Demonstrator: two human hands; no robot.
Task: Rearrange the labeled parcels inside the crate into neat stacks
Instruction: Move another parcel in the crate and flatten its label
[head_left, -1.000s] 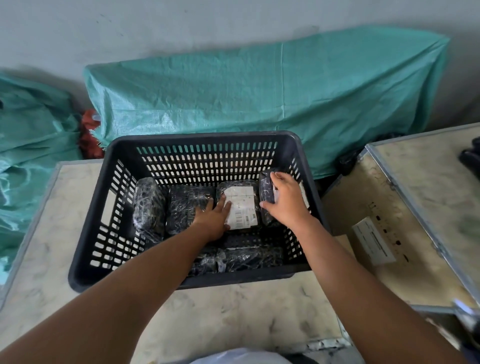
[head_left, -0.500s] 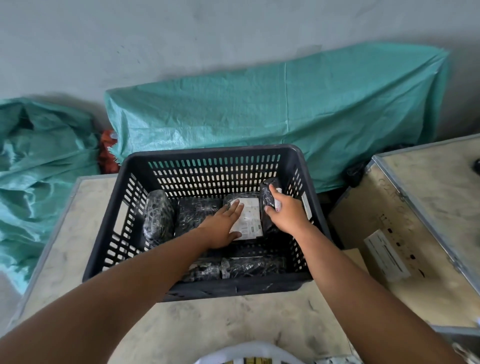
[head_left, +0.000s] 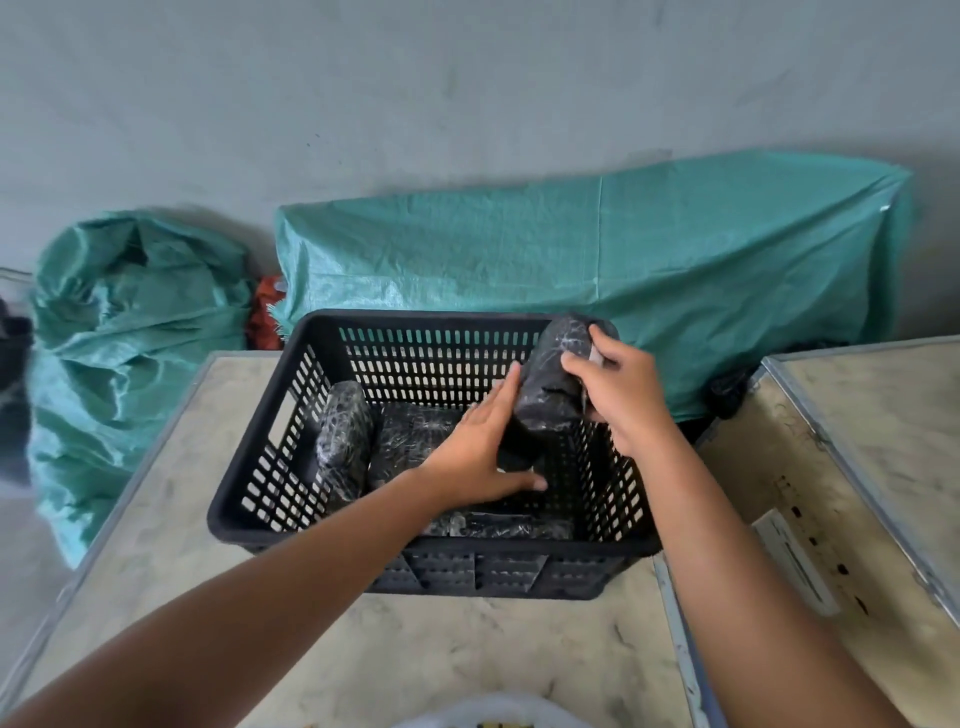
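A black slotted crate (head_left: 291, 467) stands on a pale table top. My right hand (head_left: 623, 400) grips a black-wrapped parcel (head_left: 553, 379) and holds it upright above the crate's right side, near the back rim. My left hand (head_left: 480, 447) is flat with fingers apart inside the crate, its fingertips touching the lifted parcel's left side. Against the crate's left wall leans another wrapped parcel (head_left: 343, 439), and a flat one (head_left: 410, 441) lies beside it. More parcels (head_left: 498, 525) lie along the front wall, partly hidden by my left arm.
Green woven sacks lie behind the crate (head_left: 571, 260) and at the left (head_left: 130, 322), against a grey wall. A second metal-edged table (head_left: 857, 467) with a white label (head_left: 795, 561) stands at the right. Something white (head_left: 483, 714) shows at the bottom edge.
My right hand has lifted a parcel from the crate's right side up to rim height. My left hand left the white-labelled parcel and moved toward the lifted one. The camera tilted up.
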